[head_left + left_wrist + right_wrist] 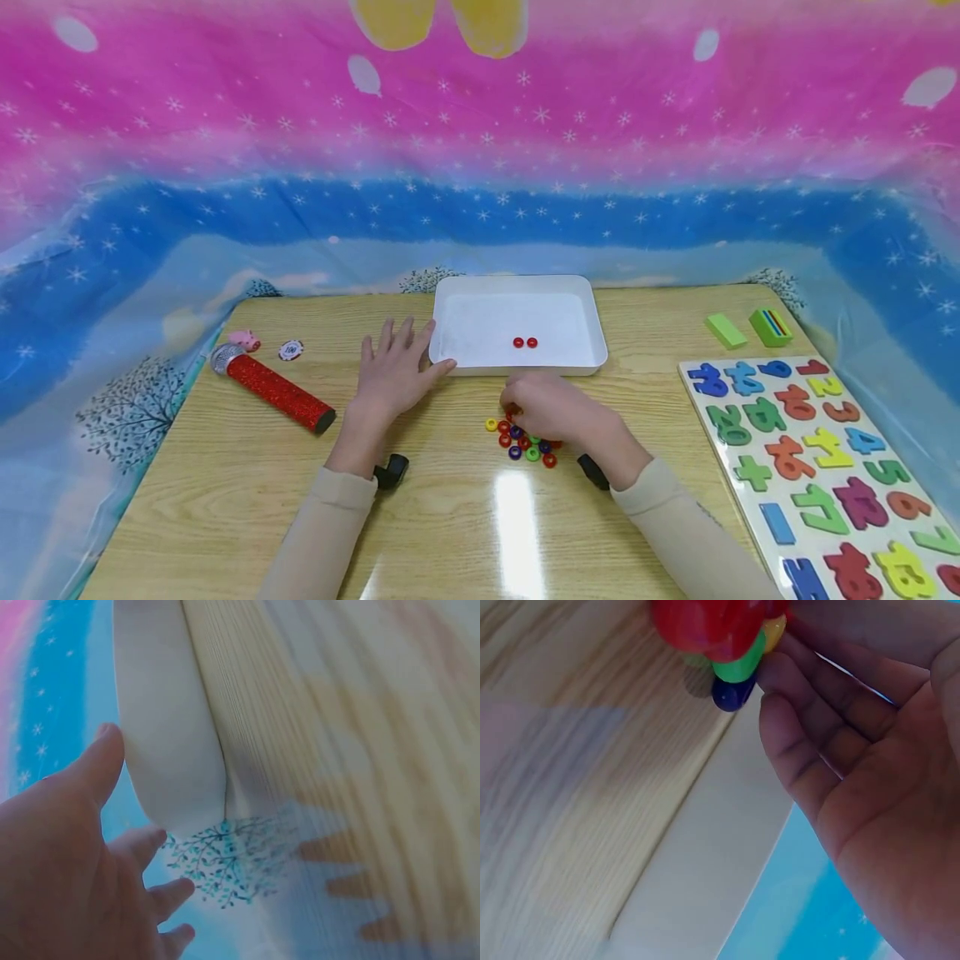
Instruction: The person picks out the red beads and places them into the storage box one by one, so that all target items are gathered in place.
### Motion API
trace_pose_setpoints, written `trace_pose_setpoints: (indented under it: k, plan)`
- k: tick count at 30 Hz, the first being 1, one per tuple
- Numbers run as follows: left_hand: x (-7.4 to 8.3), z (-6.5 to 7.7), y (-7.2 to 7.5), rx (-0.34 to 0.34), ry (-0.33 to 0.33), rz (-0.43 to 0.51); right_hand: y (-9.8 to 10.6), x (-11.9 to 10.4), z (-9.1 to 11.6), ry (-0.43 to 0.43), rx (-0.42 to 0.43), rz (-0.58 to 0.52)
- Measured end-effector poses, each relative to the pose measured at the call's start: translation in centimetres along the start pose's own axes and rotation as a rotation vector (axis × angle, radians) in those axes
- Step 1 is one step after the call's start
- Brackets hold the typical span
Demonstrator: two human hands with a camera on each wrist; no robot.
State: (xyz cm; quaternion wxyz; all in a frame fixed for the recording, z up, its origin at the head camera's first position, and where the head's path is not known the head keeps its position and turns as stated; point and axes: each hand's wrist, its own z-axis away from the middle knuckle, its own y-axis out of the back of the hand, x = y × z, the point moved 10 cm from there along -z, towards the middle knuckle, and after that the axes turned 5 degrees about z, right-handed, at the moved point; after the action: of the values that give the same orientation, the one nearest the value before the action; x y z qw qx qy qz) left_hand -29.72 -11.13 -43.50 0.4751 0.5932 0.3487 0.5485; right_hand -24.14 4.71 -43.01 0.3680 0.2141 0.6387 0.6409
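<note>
My right hand (551,406) is at a small pile of coloured rings (532,454), its fingers curled and their tips at a red ring (512,411) on the pile's far side. In the right wrist view, red, green, dark blue and yellow rings (736,669) crowd right by the fingertips; the tip of the thumb is hidden. My left hand (393,367) lies with spread fingers at the left side of a white tray (517,370), thumb at its near left corner. Two red rings (525,342) sit side by side inside the tray.
To the left lie a red glittery microphone (277,392), a pink toy pig (244,340) and a poker chip (291,350). A number puzzle board (757,492) fills the right side. Behind it are a flat green block (726,331) and a green box (771,328) with coloured strips.
</note>
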Motion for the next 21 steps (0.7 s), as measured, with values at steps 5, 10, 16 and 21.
trace_pose_setpoints:
  k: [5, 10, 16, 21]
  plan:
    - [-0.17, -0.03, 0.22, 0.002, 0.003, -0.003, -0.15, -0.11, -0.17, -0.011, -0.005, 0.019]
    - [-0.13, -0.07, 0.20, 0.001, 0.005, -0.008, -0.28, -0.29, -0.31, -0.008, -0.005, 0.034]
    - [-0.11, -0.02, 0.31, 0.005, 0.020, -0.015, -0.32, -0.40, -0.40, -0.001, -0.001, 0.032]
    - [0.00, 0.08, 0.32, 0.001, 0.020, -0.007, -0.48, -0.38, -0.37, -0.004, -0.006, 0.029]
